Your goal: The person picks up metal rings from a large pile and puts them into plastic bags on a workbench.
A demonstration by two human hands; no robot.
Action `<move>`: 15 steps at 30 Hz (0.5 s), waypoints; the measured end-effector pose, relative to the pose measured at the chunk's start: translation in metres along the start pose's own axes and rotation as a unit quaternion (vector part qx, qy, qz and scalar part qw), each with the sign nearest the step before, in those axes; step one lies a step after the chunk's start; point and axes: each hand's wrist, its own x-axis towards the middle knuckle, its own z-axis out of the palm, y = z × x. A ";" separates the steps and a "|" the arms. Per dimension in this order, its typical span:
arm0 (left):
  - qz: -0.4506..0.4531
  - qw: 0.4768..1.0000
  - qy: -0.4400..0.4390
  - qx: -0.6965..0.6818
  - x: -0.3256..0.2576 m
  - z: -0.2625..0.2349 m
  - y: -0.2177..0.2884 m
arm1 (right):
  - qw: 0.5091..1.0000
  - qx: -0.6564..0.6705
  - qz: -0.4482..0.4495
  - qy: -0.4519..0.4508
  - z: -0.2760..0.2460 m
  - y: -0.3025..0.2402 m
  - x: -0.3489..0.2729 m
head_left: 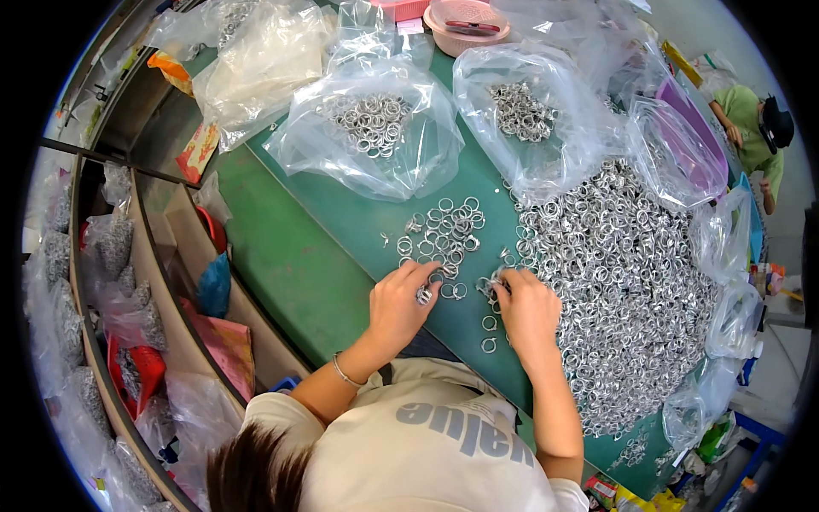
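My left hand point(396, 307) is closed, its fingers curled round a few silver metal rings point(423, 295) that show below the fingertips. Just beyond it lies a small loose group of similar rings point(452, 226) on the green tabletop. My right hand point(531, 314) is closed too, thumb and fingers pinched on metal rings point(495, 283) at the left edge of a large heap of rings point(627, 290). Part of what it grips is hidden under the fingers. A couple of single rings point(489, 323) lie between my hands, nearer to me.
Two open clear plastic bags holding rings, a left one point(299, 145) and a right one point(478, 85), stand at the back. A pink basket point(439, 38) is behind them. Shelves with bagged parts point(111, 243) line the left. Another person point(746, 128) is at the far right.
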 end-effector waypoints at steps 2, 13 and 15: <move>0.003 1.000 -0.003 0.016 0.000 0.002 -0.002 | 0.999 0.017 0.027 -0.032 -0.006 0.006 -0.005; -0.031 0.999 -0.024 -0.035 0.004 0.003 0.003 | 0.999 -0.014 -0.026 0.015 0.019 -0.011 0.035; -0.057 0.994 -0.021 -0.092 0.004 0.002 0.000 | 0.999 0.052 0.006 -0.006 0.006 -0.007 0.029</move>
